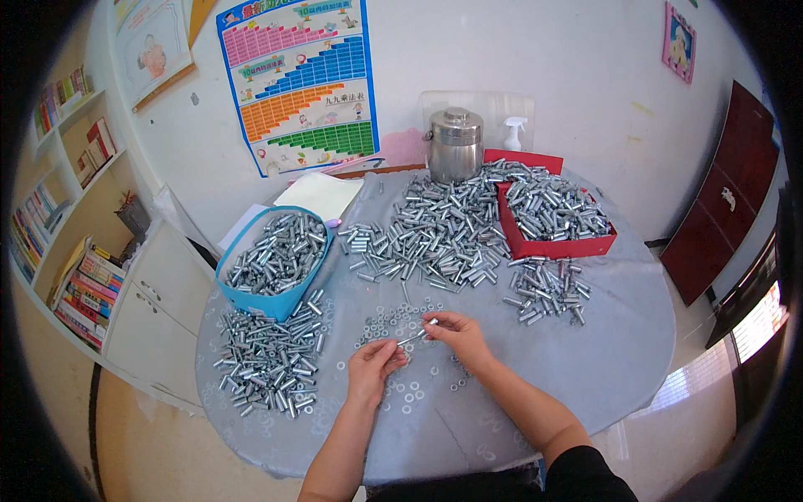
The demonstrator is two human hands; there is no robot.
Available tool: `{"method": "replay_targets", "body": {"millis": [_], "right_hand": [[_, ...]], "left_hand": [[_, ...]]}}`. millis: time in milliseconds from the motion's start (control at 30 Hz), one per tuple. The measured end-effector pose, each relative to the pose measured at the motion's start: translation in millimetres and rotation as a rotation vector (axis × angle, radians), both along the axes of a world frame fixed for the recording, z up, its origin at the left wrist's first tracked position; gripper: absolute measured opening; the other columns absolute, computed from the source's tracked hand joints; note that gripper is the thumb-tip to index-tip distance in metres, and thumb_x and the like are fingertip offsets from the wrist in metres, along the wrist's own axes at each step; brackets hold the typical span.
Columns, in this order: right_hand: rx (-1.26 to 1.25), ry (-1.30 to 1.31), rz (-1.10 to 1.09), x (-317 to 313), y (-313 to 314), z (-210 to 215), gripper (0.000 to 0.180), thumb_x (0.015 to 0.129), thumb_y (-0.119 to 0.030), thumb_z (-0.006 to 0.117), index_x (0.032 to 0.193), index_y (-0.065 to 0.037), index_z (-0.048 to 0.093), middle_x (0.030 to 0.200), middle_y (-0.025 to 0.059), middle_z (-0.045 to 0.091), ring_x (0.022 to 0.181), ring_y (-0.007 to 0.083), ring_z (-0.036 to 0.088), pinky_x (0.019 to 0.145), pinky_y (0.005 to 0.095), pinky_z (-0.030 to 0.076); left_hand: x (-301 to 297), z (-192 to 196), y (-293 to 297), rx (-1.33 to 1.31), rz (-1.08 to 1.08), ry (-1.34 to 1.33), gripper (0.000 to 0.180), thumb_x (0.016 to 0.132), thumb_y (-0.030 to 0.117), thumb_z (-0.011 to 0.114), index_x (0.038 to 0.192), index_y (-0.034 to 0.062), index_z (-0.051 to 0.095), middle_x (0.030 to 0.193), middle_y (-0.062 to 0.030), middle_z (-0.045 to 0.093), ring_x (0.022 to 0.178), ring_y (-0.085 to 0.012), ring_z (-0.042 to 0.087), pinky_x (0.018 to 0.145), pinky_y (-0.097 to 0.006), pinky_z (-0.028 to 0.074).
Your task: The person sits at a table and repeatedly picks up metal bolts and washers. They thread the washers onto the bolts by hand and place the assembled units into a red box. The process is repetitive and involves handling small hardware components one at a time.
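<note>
Above the near middle of the table, a thin metal bolt (411,339) runs between my two hands, tilted up toward the right. My left hand (374,368) pinches its lower end between thumb and fingers. At the upper end, my right hand (460,337) closes on a small shiny metal piece (432,322); whether this is a separate sleeve or nut on the bolt I cannot tell. Loose washers (408,397) lie beneath and around the hands. Behind the hands is a thicker scatter of small metal rings (386,320).
A blue basket (266,306) and a red box (569,248) are full of metal sleeves and bolts. Loose heaps lie at the left (268,360), the back middle (443,226) and the right (548,289). A steel canister (456,146) and a white spray bottle (514,134) stand behind.
</note>
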State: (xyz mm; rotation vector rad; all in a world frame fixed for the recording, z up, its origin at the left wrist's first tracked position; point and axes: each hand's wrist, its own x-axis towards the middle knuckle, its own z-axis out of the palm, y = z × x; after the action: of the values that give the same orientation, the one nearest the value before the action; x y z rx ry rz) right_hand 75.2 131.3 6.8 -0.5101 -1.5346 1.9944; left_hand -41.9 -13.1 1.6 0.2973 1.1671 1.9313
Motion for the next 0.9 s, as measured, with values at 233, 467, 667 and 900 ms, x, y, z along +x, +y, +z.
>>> {"method": "replay_targets", "body": {"millis": [233,467,667,900], "right_hand": [[0.057,-0.018,0.078,-1.8,-19.7,-1.7,0.023,0.077,-0.012,0.066,0.098,-0.003,0.063,0.087,0.0026,0.063,0.078,0.0084,0.056,0.07,0.0218,0.044],[0.11,-0.013,0.062,-4.2,-29.6,8.2,0.026,0.075,-0.013,0.068,0.099,-0.005,0.063,0.092,0.0016,0.062,0.083,0.0093,0.055,0.07,0.0233,0.044],[0.813,-0.27,0.397,1.7,-22.3,-6.2,0.025,0.068,-0.02,0.071,0.09,-0.011,0.064,0.088,0.0033,0.061,0.087,0.0193,0.055,0.076,0.0304,0.043],[1.212,-0.282,0.602,6.4,-39.1,5.1,0.019,0.064,-0.024,0.071,0.078,-0.013,0.064,0.08,0.0021,0.06,0.086,0.0219,0.055,0.075,0.0346,0.042]], "left_hand": [[12.6,9.7,3.0,-0.108,-0.048,0.075,0.02,0.083,0.008,0.058,0.093,-0.009,0.059,0.083,-0.0173,0.063,0.072,-0.0228,0.064,0.066,-0.03,0.055],[7.8,11.5,-1.0,-0.106,-0.026,0.164,0.021,0.083,0.01,0.058,0.093,-0.0079,0.06,0.082,-0.0172,0.063,0.067,-0.0205,0.063,0.063,-0.029,0.054],[-18.4,18.6,-10.6,-0.006,0.178,0.06,0.017,0.082,0.009,0.059,0.094,-0.0041,0.059,0.082,-0.0152,0.063,0.064,-0.0169,0.062,0.058,-0.026,0.053],[-15.6,14.4,-7.7,-0.015,0.136,0.065,0.018,0.082,0.008,0.06,0.094,-0.0053,0.059,0.081,-0.0163,0.063,0.065,-0.0174,0.061,0.058,-0.027,0.054]]}}
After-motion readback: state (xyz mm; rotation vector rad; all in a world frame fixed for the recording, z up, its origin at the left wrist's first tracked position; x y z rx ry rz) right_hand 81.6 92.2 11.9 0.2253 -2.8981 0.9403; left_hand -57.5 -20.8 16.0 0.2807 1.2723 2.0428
